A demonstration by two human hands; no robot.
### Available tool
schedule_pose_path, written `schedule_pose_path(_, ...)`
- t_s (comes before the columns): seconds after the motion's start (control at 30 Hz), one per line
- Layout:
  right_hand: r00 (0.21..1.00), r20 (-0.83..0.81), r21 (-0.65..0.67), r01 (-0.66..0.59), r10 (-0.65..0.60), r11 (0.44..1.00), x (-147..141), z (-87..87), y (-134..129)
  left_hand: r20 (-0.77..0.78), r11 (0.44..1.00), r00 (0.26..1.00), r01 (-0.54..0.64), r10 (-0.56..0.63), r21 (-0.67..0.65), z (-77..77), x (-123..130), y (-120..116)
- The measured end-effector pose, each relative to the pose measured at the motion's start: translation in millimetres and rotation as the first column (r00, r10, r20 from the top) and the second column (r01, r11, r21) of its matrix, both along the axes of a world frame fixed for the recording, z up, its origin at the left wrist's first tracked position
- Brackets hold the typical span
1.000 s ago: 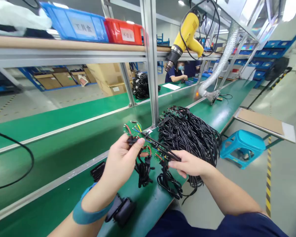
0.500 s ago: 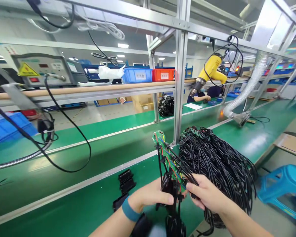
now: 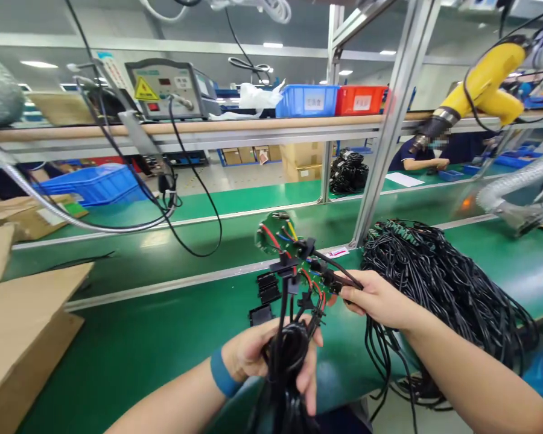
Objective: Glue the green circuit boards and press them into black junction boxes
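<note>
My left hand, with a blue band at the wrist, is closed round a coiled bundle of black cables. Green circuit boards with red, yellow and blue wires stick out beyond that bundle, above the bench. To the right, my right hand pinches black cables that lead to the boards; their loose lengths hang below it. Small black plastic cases lie on the green bench just behind the left hand. How the boards are joined to each cable is partly hidden.
A large heap of black cables covers the bench at right. Cardboard boxes stand at left. An upright metal post rises behind the hands. A yellow tool and a silver duct hang at right. A co-worker sits beyond.
The view has swung left, bringing the cardboard boxes in. My hands have drawn apart; the left hand is lower under the coiled bundle, while the right still grips cables beside the boards.
</note>
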State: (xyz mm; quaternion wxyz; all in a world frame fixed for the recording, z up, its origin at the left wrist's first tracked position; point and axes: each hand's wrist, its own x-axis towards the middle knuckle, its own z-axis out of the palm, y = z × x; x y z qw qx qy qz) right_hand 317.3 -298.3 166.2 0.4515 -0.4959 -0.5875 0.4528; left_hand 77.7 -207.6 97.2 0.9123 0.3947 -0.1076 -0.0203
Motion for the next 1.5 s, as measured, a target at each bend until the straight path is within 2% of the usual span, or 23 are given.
schedule_pose_path(0.1,0.991,0.106,-0.016,-0.077,0.078,0.997,-7,7.7,19,-0.039,0.999,0.999,0.024,-0.023,0.034,16.3,-35,17)
schedule_pose_path(0.2,0.977,0.176,0.043,-0.129,0.12,0.991,-19,12.9,39,-0.212,0.972,0.976,0.088,-0.04,0.218,40.8,-60,22)
schedule_pose_path(0.3,0.953,0.224,0.048,-0.218,0.202,0.975,-31,17.5,57,-0.382,0.893,0.921,0.105,0.079,0.438,64.3,-77,25)
schedule_pose_path(0.37,0.926,0.256,-0.029,-0.281,0.279,0.959,-32,20.0,67,-0.415,0.795,0.881,0.078,0.227,0.601,79.7,-88,32)
schedule_pose_path(0.4,0.904,0.274,-0.089,-0.315,0.328,0.945,-30,20.9,71,-0.415,0.721,0.854,0.07,0.313,0.69,87.5,-95,37)
schedule_pose_path(0.47,0.854,0.303,-0.233,-0.365,0.424,0.901,-20,22.3,78,-0.384,0.516,0.789,0.1,0.479,0.851,101.6,-112,48)
schedule_pose_path(0.5,0.825,0.32,-0.31,-0.374,0.467,0.874,-13,23.2,80,-0.357,0.389,0.76,0.149,0.543,0.909,106.9,-121,53)
schedule_pose_path(0.57,0.778,0.366,-0.434,-0.343,0.51,0.833,4,27.7,82,-0.279,0.087,0.718,0.293,0.637,0.952,111.4,-138,58)
schedule_pose_path(0.63,0.747,0.461,-0.478,-0.246,0.479,0.843,22,37.8,78,-0.144,-0.248,0.696,0.429,0.703,0.869,107.1,-151,58)
schedule_pose_path(0.67,0.727,0.525,-0.468,-0.188,0.443,0.864,30,45.1,75,-0.064,-0.392,0.69,0.482,0.721,0.783,102.5,-157,56)
schedule_pose_path(0.7,0.698,0.593,-0.44,-0.136,0.401,0.888,37,53.5,72,0.003,-0.494,0.682,0.527,0.731,0.691,97.0,-161,52)
schedule_pose_path(0.73,0.658,0.66,-0.402,-0.098,0.362,0.91,43,62.4,68,0.046,-0.553,0.673,0.564,0.738,0.613,91.2,-165,49)
schedule_pose_path(0.77,0.609,0.72,-0.362,-0.078,0.332,0.929,49,71.1,66,0.064,-0.575,0.663,0.594,0.746,0.563,85.8,-167,44)
schedule_pose_path(0.8,0.554,0.774,-0.327,-0.066,0.307,0.943,54,78.8,64,0.057,-0.569,0.651,0.615,0.757,0.546,80.8,-169,40)
schedule_pose_path(0.9,0.379,0.879,-0.296,-0.043,0.29,0.954,65,90.1,63,-0.069,-0.453,0.626,0.631,0.776,0.63,68.4,-165,26)
schedule_pose_path(0.97,0.282,0.907,-0.326,-0.002,0.313,0.945,71,83.6,65,-0.156,-0.373,0.63,0.621,0.76,0.689,59.1,-156,18)
schedule_pose_path(1.03,0.196,0.913,-0.376,0.064,0.357,0.925,72,65.2,67,-0.174,-0.371,0.643,0.617,0.745,0.694,46.5,-142,12)
schedule_pose_path(1.17,-0.024,0.903,-0.41,0.248,0.429,0.878,59,3.2,67,-0.026,-0.506,0.64,0.632,0.768,0.587,11.8,-110,3)
schedule_pose_path(1.23,-0.149,0.891,-0.381,0.267,0.429,0.885,50,-29.3,65,0.018,-0.526,0.618,0.654,0.786,0.543,-6.0,-98,-5)
schedule_pose_path(1.3,-0.23,0.884,-0.342,0.277,0.408,0.898,46,-55.2,62,0.0,-0.509,0.609,0.663,0.793,0.548,-19.6,-92,-17)
schedule_pose_path(1.37,-0.264,0.87,-0.342,0.287,0.417,0.895,49,-71.5,61,-0.035,-0.469,0.611,0.641,0.791,0.608,-25.9,-91,-29)
schedule_pose_path(1.43,-0.259,0.848,-0.389,0.29,0.463,0.874,55,-78.5,62,-0.046,-0.393,0.591,0.59,0.805,0.705,-24.9,-96,-34)
schedule_pose_path(1.5,-0.202,0.852,-0.433,0.246,0.482,0.867,57,-79.7,67,-0.025,-0.293,0.522,0.517,0.852,0.805,-20.6,-103,-25)
